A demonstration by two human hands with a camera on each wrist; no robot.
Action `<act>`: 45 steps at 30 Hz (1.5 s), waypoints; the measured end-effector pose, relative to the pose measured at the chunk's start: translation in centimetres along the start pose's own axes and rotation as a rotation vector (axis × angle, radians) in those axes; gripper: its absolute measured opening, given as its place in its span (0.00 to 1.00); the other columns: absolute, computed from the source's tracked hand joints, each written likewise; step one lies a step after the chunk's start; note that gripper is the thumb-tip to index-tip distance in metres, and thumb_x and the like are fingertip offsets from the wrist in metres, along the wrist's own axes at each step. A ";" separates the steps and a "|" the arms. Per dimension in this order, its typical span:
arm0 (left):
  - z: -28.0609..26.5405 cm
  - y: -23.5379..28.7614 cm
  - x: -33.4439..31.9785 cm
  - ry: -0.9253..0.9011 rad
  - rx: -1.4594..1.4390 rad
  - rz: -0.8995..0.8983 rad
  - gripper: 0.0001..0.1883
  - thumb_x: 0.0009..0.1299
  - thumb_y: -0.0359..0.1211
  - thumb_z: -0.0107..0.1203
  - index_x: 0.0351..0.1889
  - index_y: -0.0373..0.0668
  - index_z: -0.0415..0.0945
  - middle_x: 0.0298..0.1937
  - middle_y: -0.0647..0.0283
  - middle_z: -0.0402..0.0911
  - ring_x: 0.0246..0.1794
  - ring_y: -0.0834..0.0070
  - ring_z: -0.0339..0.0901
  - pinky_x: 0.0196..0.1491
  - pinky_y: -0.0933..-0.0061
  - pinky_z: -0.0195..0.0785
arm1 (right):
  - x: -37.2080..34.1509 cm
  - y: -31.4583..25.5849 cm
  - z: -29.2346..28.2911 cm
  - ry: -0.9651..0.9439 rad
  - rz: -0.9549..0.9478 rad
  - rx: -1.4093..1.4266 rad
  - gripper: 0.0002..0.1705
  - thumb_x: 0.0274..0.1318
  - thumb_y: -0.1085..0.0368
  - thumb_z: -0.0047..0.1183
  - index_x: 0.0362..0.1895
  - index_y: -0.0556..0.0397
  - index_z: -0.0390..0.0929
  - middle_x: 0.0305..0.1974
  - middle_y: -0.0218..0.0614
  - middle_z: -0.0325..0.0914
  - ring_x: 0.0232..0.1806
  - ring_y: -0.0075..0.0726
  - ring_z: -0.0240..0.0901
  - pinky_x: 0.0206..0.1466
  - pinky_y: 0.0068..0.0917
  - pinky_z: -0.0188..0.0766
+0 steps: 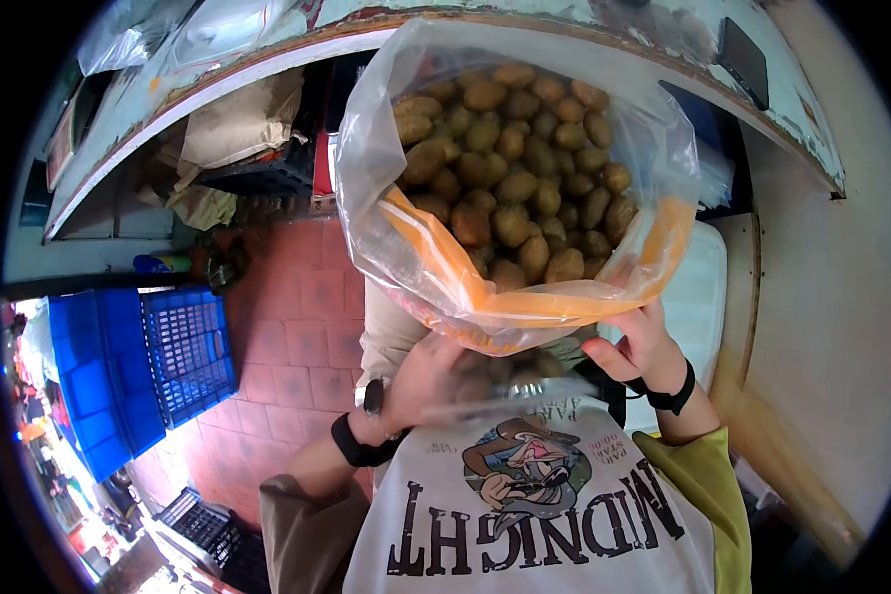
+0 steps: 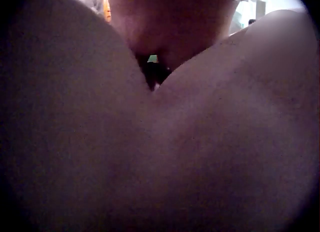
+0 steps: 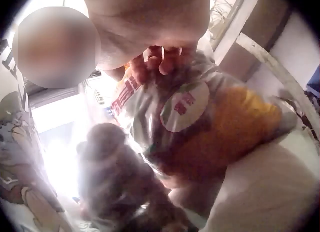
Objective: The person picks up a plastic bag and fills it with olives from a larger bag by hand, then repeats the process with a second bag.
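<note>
A large clear plastic bag (image 1: 376, 208) with an orange band at its mouth is full of brown-green oval fruit (image 1: 515, 188). My right hand (image 1: 648, 342) is at the bag's near rim. Its thumb stands apart while its fingertips (image 3: 167, 65) bend against the plastic, below a printed oval label. My left hand (image 1: 421, 381) is lower, in front of my shirt, and grips a small clear bag of fruit (image 1: 525, 371), blurred by motion. That small bag is also blurred at lower left in the right wrist view. Dark close-up skin fills most of the left wrist view.
Above the bag runs a worn shelf edge (image 1: 257, 59), with a phone (image 1: 742, 61) at its right. Blue crates (image 1: 188, 346) stand at left on the red tiled floor (image 1: 297, 317). A white lidded box (image 1: 708, 297) is to the right, beside the wall.
</note>
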State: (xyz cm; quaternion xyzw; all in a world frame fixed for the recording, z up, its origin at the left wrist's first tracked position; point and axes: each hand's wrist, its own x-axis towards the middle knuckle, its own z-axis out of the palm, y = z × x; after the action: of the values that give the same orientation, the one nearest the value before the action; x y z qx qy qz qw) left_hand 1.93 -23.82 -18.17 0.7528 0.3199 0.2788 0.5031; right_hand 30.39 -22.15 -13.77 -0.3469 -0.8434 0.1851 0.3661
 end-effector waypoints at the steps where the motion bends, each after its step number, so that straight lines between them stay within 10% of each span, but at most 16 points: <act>1: -0.3 -0.1 -0.5 0.010 0.095 0.083 0.34 0.57 0.38 0.71 0.61 0.38 0.71 0.56 0.51 0.79 0.59 0.55 0.76 0.61 0.62 0.67 | 0.0 0.0 0.0 0.007 -0.001 -0.001 0.19 0.50 0.56 0.64 0.45 0.50 0.81 0.44 0.38 0.76 0.41 0.48 0.71 0.44 0.41 0.66; 5: -3.1 2.8 -1.9 -0.024 -0.007 0.122 0.35 0.57 0.39 0.71 0.61 0.37 0.70 0.56 0.49 0.79 0.60 0.56 0.76 0.61 0.62 0.68 | -0.6 0.1 0.3 0.023 0.022 -0.031 0.16 0.50 0.58 0.64 0.42 0.49 0.83 0.40 0.37 0.76 0.40 0.47 0.72 0.44 0.40 0.66; 9: -5.8 4.8 -4.2 0.060 -0.872 -0.062 0.49 0.51 0.41 0.72 0.69 0.33 0.60 0.62 0.45 0.71 0.64 0.48 0.69 0.68 0.45 0.58 | -1.3 0.4 0.8 0.053 0.057 -0.018 0.13 0.47 0.62 0.64 0.39 0.49 0.84 0.36 0.38 0.76 0.39 0.47 0.71 0.44 0.39 0.66; 12: -7.6 8.0 -5.2 0.334 -1.302 -0.252 0.48 0.53 0.32 0.72 0.70 0.32 0.56 0.65 0.53 0.69 0.66 0.62 0.67 0.68 0.61 0.58 | -1.3 0.6 1.5 0.174 0.056 -0.080 0.11 0.47 0.63 0.63 0.37 0.50 0.84 0.36 0.40 0.75 0.38 0.49 0.70 0.44 0.40 0.66; 18: -13.1 10.6 -3.4 0.590 -0.659 -0.082 0.43 0.57 0.26 0.70 0.70 0.34 0.57 0.64 0.58 0.71 0.64 0.67 0.68 0.67 0.64 0.60 | 0.1 0.9 1.2 0.253 0.010 -0.066 0.06 0.45 0.63 0.62 0.30 0.49 0.82 0.33 0.39 0.75 0.35 0.50 0.72 0.40 0.40 0.67; 28: -19.1 11.8 4.4 0.736 -1.051 -0.036 0.23 0.71 0.38 0.57 0.60 0.35 0.69 0.47 0.58 0.82 0.41 0.65 0.82 0.41 0.66 0.77 | 3.6 -1.5 -6.6 -0.138 0.314 0.608 0.10 0.50 0.61 0.66 0.32 0.53 0.84 0.35 0.38 0.80 0.38 0.42 0.76 0.42 0.30 0.70; 35: -23.6 14.5 14.1 0.389 -0.996 -0.081 0.20 0.70 0.33 0.56 0.58 0.37 0.72 0.52 0.58 0.82 0.47 0.66 0.81 0.51 0.63 0.77 | 6.8 -1.4 -8.2 -0.206 -0.021 0.655 0.20 0.56 0.65 0.63 0.52 0.56 0.76 0.50 0.38 0.71 0.49 0.35 0.70 0.50 0.28 0.68; 45: -19.7 16.4 30.6 0.002 -0.792 -0.118 0.19 0.71 0.38 0.55 0.56 0.37 0.72 0.48 0.61 0.81 0.44 0.70 0.80 0.48 0.69 0.75 | 7.7 0.2 -5.1 -0.064 0.070 0.631 0.16 0.55 0.66 0.64 0.47 0.54 0.77 0.47 0.35 0.71 0.48 0.34 0.68 0.48 0.26 0.67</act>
State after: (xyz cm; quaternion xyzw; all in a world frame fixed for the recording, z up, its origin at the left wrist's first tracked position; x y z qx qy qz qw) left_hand 10.20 6.17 6.83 0.4807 0.2310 0.3521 0.7691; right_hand 30.47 -16.20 -6.72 -0.2389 -0.7431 0.4607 0.4225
